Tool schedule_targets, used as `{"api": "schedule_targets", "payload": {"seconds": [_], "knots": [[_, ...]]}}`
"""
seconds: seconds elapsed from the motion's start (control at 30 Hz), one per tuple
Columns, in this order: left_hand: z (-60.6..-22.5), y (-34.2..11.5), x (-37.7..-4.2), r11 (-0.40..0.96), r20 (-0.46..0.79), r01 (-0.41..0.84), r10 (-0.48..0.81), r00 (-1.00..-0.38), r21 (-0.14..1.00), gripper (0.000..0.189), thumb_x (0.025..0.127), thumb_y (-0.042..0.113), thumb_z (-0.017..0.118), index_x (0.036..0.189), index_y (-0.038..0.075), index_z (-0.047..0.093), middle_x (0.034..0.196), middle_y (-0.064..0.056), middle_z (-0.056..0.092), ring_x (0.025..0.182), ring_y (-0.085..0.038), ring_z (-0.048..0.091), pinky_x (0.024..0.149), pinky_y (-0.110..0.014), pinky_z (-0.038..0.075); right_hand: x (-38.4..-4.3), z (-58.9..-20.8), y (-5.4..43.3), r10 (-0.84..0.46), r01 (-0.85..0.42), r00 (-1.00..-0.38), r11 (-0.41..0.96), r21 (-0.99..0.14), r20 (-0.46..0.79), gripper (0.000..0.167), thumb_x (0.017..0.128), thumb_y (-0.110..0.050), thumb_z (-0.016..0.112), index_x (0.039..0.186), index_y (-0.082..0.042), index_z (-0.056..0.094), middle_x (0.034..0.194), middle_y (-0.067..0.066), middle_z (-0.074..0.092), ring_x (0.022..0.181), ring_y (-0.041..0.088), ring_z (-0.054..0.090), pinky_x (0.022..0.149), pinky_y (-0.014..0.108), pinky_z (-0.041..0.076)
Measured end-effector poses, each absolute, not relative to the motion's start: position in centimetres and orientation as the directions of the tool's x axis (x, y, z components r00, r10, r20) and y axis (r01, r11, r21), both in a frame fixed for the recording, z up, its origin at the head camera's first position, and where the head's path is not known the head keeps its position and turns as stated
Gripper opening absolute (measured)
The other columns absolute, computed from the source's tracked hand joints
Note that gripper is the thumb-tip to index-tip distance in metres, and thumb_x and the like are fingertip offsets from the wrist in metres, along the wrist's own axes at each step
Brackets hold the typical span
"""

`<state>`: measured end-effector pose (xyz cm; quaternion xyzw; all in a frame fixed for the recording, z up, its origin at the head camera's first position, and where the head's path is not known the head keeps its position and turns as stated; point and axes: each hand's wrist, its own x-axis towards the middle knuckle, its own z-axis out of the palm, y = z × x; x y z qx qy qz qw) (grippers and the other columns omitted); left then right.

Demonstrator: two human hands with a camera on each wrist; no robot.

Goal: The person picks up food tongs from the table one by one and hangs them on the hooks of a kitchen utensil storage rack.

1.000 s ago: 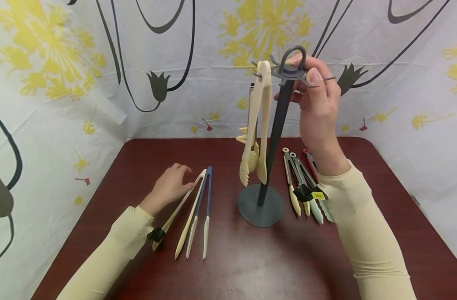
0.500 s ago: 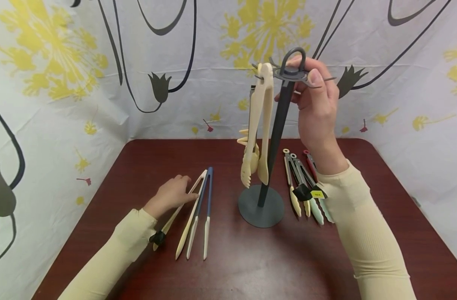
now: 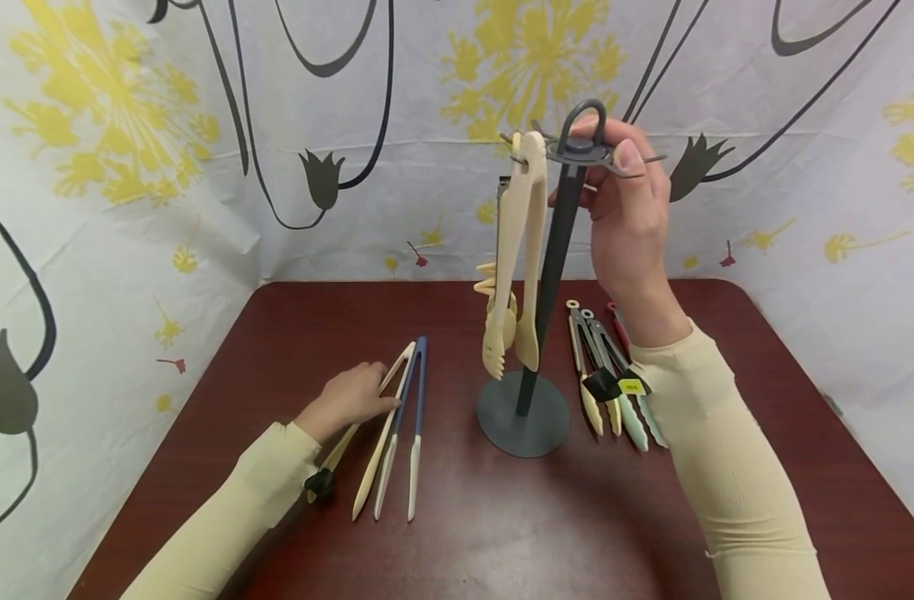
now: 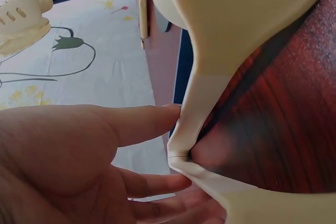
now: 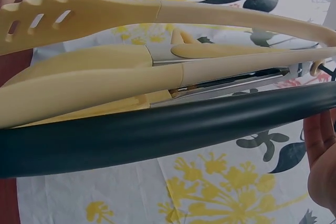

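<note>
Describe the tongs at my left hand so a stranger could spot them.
On the glossy red-brown table, look left of the round-based, dark gray stand. There, your left hand is at the joined end of some pale cream, V-shaped tongs. Unlike the blue-handled, white-tipped tongs alongside, they have no blue.

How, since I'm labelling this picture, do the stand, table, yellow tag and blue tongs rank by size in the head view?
1. Table
2. Stand
3. Blue tongs
4. Yellow tag
The stand rises toward the camera, perhaps exaggerating its lead over the tongs.
</note>
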<state>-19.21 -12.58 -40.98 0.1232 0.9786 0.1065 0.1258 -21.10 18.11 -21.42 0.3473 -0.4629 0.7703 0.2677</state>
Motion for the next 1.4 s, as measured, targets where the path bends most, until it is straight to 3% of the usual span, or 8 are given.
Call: {"api": "schedule_targets", "payload": {"seconds": [0.23,0.5,0.8,1.03,1.33,1.4], "knots": [[-41.3,-12.5,-19.3,0.952,-0.225,0.216,0.265,-0.938,0.219,0.065,0.090,0.042,0.070,0.133,-0.004,0.054,0.126,-0.024,0.061,0.099,-0.037,0.067,0.080,-0.051,0.055,-21.2,-21.5,18.1,0.084,-0.707,-0.635,-0.463,-0.534,0.768,0.036,0.097,-0.030,0.058,0.110,0.003,0.065,0.089,0.011,0.060,0.067,0.019,0.060,0.061,0.033,0.053],[-41.4,-12.5,-19.4,0.951,-0.245,0.215,0.268,-0.932,0.224,0.068,0.091,0.041,0.068,0.136,-0.007,0.050,0.131,-0.026,0.059,0.109,-0.040,0.064,0.086,-0.052,0.054,-21.5,-21.6,18.0,0.070,-0.682,-0.654,-0.487,-0.546,0.753,0.041,0.092,-0.036,0.063,0.110,0.001,0.064,0.094,0.010,0.056,0.067,0.016,0.051,0.057,0.027,0.044],[-41.5,-12.3,-19.4,0.948,-0.253,0.218,0.276,-0.927,0.232,0.067,0.092,0.037,0.067,0.137,-0.009,0.048,0.131,-0.027,0.059,0.111,-0.039,0.064,0.089,-0.051,0.054,-21.7,-21.6,18.0,0.059,-0.637,-0.681,-0.539,-0.550,0.730,0.043,0.088,-0.037,0.067,0.108,0.001,0.064,0.104,0.015,0.061,0.071,0.016,0.055,0.058,0.027,0.041],[-41.4,-12.0,-19.4,0.960,-0.263,0.192,0.242,-0.934,0.203,0.071,0.085,0.039,0.072,0.137,-0.005,0.050,0.134,-0.024,0.058,0.101,-0.035,0.066,0.079,-0.049,0.056,-21.9,-21.7,18.0,0.043,-0.607,-0.688,-0.581,-0.541,0.725,0.044,0.086,-0.037,0.070,0.106,0.002,0.064,0.106,0.017,0.062,0.080,0.020,0.058,0.063,0.029,0.045],[-41.5,-11.7,-19.6,0.970,-0.267,0.188,0.224,-0.937,0.151,0.071,0.081,0.040,0.073,0.134,-0.003,0.054,0.133,-0.022,0.057,0.097,-0.035,0.066,0.076,-0.048,0.056,-21.9,-21.6,17.9,0.017,-0.527,-0.715,-0.669,-0.524,0.699,0.040,0.088,-0.031,0.069,0.105,0.004,0.062,0.106,0.018,0.061,0.095,0.027,0.059,0.075,0.032,0.050],[-41.5,-11.6,-19.6,0.972,-0.268,0.185,0.219,-0.938,0.146,0.069,0.082,0.041,0.073,0.132,-0.003,0.055,0.131,-0.022,0.058,0.096,-0.034,0.065,0.076,-0.048,0.056,-21.9,-21.5,17.9,0.015,-0.512,-0.721,-0.685,-0.518,0.693,0.032,0.095,-0.027,0.060,0.105,0.003,0.062,0.107,0.018,0.061,0.101,0.029,0.058,0.078,0.033,0.050]]}}
